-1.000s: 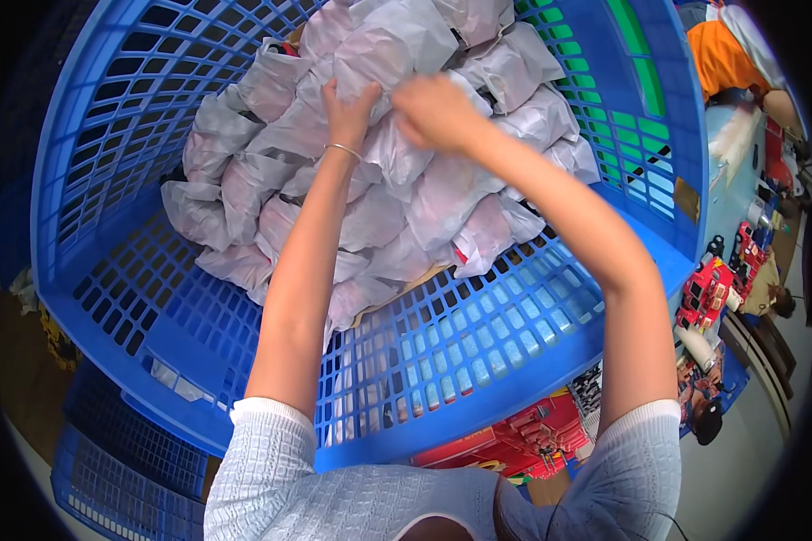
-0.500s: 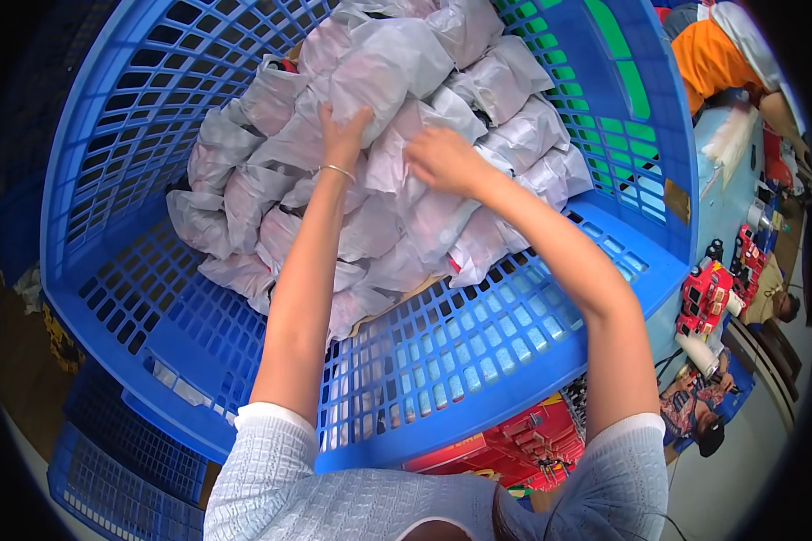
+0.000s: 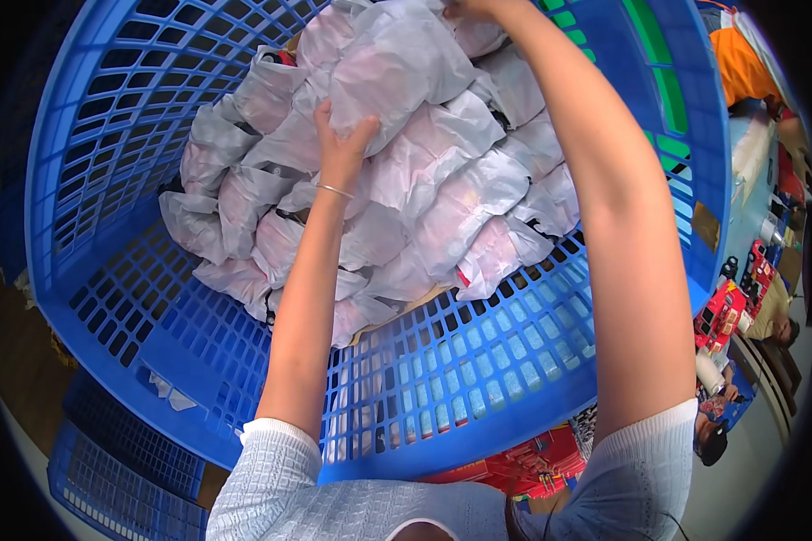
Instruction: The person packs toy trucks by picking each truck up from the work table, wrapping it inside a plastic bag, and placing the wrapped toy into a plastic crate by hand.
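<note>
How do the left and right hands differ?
The left hand is at the near end of a white bag; the right hand is farther out. The left lies inside the frame; the top edge crops the right. The left wears a bangle; none shows on the right. Both are ungloved.

Bright middle, soft light, bent fisheye edges, black vignetted corners

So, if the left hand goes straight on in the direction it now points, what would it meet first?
Most likely the large white-wrapped bundle on top of the pile; the left hand seems to be against its near edge, though exact depth is unclear.
</note>
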### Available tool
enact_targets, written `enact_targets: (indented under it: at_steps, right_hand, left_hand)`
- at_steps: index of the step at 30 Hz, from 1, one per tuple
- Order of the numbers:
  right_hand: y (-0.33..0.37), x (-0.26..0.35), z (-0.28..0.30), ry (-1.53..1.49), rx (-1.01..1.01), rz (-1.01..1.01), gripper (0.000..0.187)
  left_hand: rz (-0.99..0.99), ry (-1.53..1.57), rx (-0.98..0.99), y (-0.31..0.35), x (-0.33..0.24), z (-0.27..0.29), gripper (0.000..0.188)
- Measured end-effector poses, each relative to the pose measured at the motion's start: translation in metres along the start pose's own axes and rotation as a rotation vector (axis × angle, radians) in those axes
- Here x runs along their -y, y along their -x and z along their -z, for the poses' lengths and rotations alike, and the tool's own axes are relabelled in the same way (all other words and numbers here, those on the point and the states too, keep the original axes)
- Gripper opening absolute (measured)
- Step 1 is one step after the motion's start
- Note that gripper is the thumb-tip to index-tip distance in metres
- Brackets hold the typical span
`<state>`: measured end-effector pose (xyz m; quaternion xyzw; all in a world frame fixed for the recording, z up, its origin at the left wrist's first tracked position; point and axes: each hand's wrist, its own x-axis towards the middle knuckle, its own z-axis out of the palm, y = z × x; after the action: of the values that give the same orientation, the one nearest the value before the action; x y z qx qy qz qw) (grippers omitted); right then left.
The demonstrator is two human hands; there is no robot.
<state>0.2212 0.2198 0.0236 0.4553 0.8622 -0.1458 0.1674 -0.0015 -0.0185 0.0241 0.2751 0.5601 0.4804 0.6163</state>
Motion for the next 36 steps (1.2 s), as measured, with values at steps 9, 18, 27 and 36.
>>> enact_targets:
  at_steps: [9, 18, 27, 36]
  right_hand:
    - [-0.014, -0.003, -0.006, -0.040, -0.031, 0.092, 0.029]
    - [-0.003, 0.000, -0.010, 0.057, 0.015, 0.091, 0.034]
    - [-0.006, -0.009, -0.002, -0.116, 0.144, 0.067, 0.040]
    - [-0.021, -0.018, -0.015, -0.091, 0.046, 0.062, 0.042]
  left_hand:
    - [0.060, -0.009, -0.015, -0.031, 0.003, 0.005, 0.061]
    - [0.033, 0.000, -0.050, -0.017, -0.006, 0.002, 0.067]
    - [0.028, 0.057, -0.171, -0.007, -0.012, 0.002, 0.071]
    - [0.018, 0.028, -0.162, -0.002, 0.013, -0.005, 0.080]
